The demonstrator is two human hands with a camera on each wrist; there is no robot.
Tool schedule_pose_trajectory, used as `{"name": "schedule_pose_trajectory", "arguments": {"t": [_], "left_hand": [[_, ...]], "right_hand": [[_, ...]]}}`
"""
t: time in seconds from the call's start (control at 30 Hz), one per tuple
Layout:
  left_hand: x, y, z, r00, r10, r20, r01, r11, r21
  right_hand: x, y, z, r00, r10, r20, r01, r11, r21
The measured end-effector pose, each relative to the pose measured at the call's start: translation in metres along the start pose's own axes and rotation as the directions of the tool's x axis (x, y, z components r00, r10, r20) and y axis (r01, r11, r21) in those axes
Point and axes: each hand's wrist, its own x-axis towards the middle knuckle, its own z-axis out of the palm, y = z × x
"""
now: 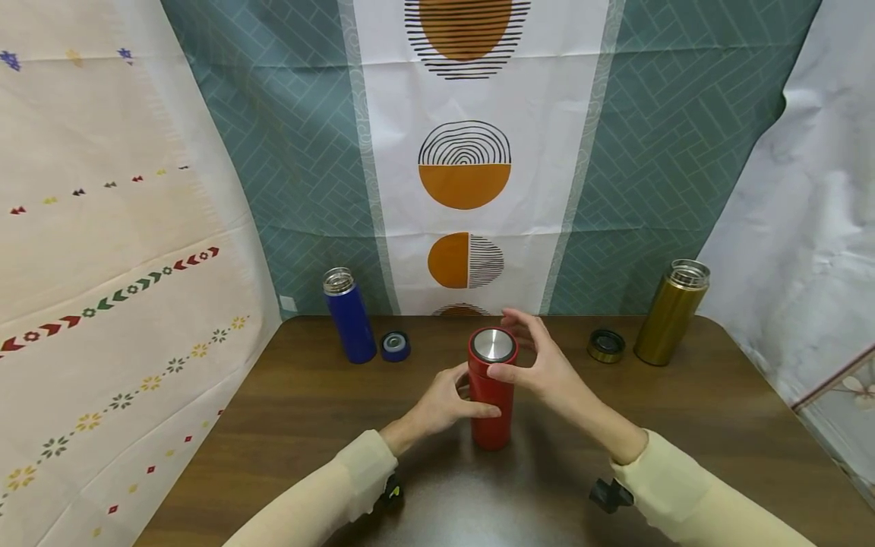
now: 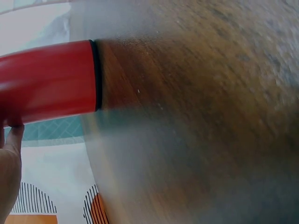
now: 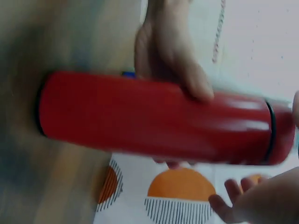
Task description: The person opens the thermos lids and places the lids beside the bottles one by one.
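A red thermos point(image 1: 491, 429) stands upright near the middle of the table, with its lid on; the lid's top point(image 1: 494, 345) is brushed steel. My left hand point(image 1: 440, 401) grips the thermos body, thumb across the near side and fingers round the far side. Up at the lid is my right hand point(image 1: 540, 361), its thumb at the near side of the rim. Its other fingers reach behind the lid, and in the right wrist view several fingertips point(image 3: 231, 191) are spread apart from the thermos. The left wrist view shows the thermos's black base edge point(image 2: 97, 74) at the tabletop.
To the left at the back, a blue bottle point(image 1: 352, 327) stands uncapped beside its blue lid point(image 1: 395, 346). A gold bottle point(image 1: 666, 323), also uncapped, stands at the back right with its lid point(image 1: 605, 346) next to it. Patterned cloth point(image 1: 301, 152) hangs behind the wooden table point(image 1: 273, 425).
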Motion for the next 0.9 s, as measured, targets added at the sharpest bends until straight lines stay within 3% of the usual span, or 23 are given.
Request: {"name": "schedule_pose_trajectory", "arguments": {"t": [0.17, 0.33, 0.53, 0.73, 0.83, 0.9], "left_hand": [[-0.001, 0.001, 0.0, 1.0, 0.003, -0.002, -0.003, 1.0, -0.002], [0.0, 0.0, 0.0, 1.0, 0.01, 0.006, -0.01, 1.0, -0.003], [0.0, 0.0, -0.001, 1.0, 0.003, 0.016, -0.003, 1.0, -0.002], [0.0, -0.001, -0.001, 1.0, -0.005, 0.014, 0.005, 1.0, 0.004], [0.0, 0.0, -0.001, 1.0, -0.01, 0.014, 0.01, 1.0, 0.001], [-0.001, 0.0, -0.001, 1.0, -0.008, 0.016, 0.008, 1.0, 0.001]], "right_hand": [[-0.005, 0.0, 0.012, 0.995, 0.017, -0.097, -0.017, 1.0, 0.005], [-0.004, -0.001, 0.01, 0.996, 0.016, -0.093, -0.015, 1.0, 0.017], [0.004, 0.001, -0.007, 0.996, 0.025, 0.086, -0.037, 0.989, 0.14], [0.013, 0.002, -0.022, 0.95, 0.005, 0.311, -0.091, 0.96, 0.264], [0.013, 0.002, -0.024, 0.942, -0.006, 0.337, -0.087, 0.961, 0.261], [0.011, 0.003, -0.023, 0.952, -0.01, 0.305, -0.065, 0.97, 0.236]]}}
